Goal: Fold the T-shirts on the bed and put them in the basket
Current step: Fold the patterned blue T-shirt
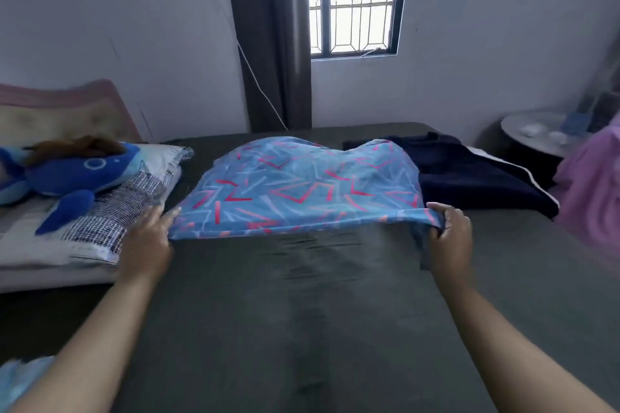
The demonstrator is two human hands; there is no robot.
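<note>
The left hand [147, 238] holds the near left corner of a blue T-shirt [302, 188] patterned with red and pale strokes; its fingers reach forward along the hem, and whether they pinch the cloth or only lie against it is too blurred to tell. The right hand [448, 231] grips the near right corner, thumb on top and fingers curled under a bunch of fabric. The two hands are well apart, and the hem between them is stretched into a straight edge lifted above the bed [302, 312]. The rest of the shirt billows up and away from the person, its far end dropping toward the dark grey bedcover.

Just beyond the shirt on the right lies a dark navy garment [469, 171] with a white stripe, spread flat on the bed. To the left a blue plush toy [67, 171] rests on a pillow [110, 221] with a black-and-white print. Something pink [593, 184] hangs blurred at the right edge. A round table [536, 134] stands by the far wall under a barred window [352, 0], beside a dark curtain [271, 37]
</note>
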